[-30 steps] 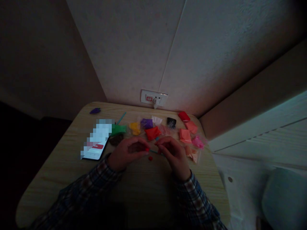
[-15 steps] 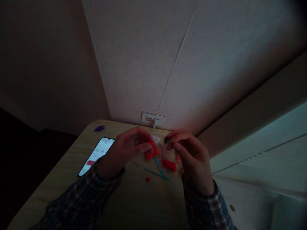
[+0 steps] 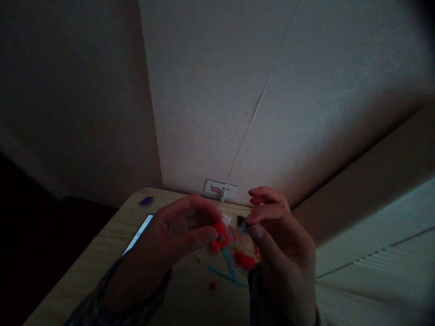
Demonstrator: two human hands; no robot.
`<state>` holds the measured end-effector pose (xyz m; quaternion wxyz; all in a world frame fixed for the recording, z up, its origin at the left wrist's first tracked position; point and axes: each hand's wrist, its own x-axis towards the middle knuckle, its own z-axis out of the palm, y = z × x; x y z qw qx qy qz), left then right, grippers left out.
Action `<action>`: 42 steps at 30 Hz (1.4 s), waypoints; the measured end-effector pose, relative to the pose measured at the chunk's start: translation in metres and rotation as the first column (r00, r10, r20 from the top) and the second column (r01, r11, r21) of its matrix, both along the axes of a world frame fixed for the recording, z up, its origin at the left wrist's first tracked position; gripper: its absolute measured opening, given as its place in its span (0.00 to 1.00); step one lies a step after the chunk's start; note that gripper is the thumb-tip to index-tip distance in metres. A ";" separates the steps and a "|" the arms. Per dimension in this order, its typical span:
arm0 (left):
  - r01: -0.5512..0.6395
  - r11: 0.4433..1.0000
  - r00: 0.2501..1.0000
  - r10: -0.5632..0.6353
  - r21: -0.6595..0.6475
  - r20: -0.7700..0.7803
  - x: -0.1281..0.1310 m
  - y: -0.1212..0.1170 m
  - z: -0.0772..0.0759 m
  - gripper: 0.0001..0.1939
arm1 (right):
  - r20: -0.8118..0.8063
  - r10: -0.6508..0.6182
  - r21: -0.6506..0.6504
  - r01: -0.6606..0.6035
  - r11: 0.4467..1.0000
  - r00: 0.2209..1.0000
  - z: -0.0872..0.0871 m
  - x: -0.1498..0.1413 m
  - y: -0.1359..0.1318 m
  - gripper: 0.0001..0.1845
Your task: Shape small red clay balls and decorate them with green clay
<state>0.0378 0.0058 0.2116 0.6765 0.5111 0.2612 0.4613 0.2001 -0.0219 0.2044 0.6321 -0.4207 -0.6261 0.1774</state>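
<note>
My left hand [image 3: 176, 233] is closed in a loose pinch, with a small red lump [image 3: 219, 227], seemingly modelling clay, at its fingertips. My right hand [image 3: 287, 246] is raised to the right, thumb and forefinger pressed together; a tiny dark bit may be between them, too small to name. Just beyond those fingertips is a black piece [image 3: 241, 221] in clear film. Below and between the hands lie two light-blue plastic modelling tools [image 3: 228, 276], crossed, a red lump in clear wrap [image 3: 244, 260] and a small red ball [image 3: 213, 285].
A phone [image 3: 138, 234] lies on the wooden table [image 3: 190, 299], partly hidden by my left hand. A purple eggplant-shaped piece [image 3: 146, 200] is near the back left corner. Behind the table, a wall socket [image 3: 221, 189] holds a plug. The scene is dim.
The view has tilted up, so the table sits lower in the picture. My right hand has shifted slightly right, away from the black piece. My left hand still pinches the red lump.
</note>
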 end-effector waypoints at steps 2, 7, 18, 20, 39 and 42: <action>0.011 0.999 1.000 -0.011 -0.052 0.008 0.000 -0.002 0.001 0.05 | 0.009 0.000 -0.006 0.000 1.000 1.000 -0.001 0.000 -0.002 0.05; 0.038 0.995 0.999 -0.040 -0.089 -0.011 0.002 -0.006 0.002 0.05 | 0.045 -0.004 -0.011 0.005 1.000 0.999 0.000 -0.003 -0.006 0.05; 0.101 0.980 0.993 -0.089 -0.173 0.081 0.003 -0.011 0.010 0.05 | 0.025 0.034 -0.063 -0.032 0.998 0.999 0.003 -0.006 -0.015 0.03; 0.111 0.977 0.992 -0.096 -0.182 0.087 0.002 -0.010 0.009 0.05 | 0.037 0.039 -0.062 -0.036 0.997 0.999 0.004 -0.006 -0.015 0.03; 0.120 0.982 0.991 -0.111 -0.144 0.072 0.002 -0.010 0.010 0.05 | 0.056 0.036 -0.074 -0.031 0.997 0.998 0.006 -0.006 -0.014 0.03; 0.113 0.977 0.992 -0.101 -0.179 0.076 0.002 -0.011 0.012 0.05 | 0.062 0.029 -0.075 -0.024 0.997 0.998 0.006 -0.006 -0.016 0.03</action>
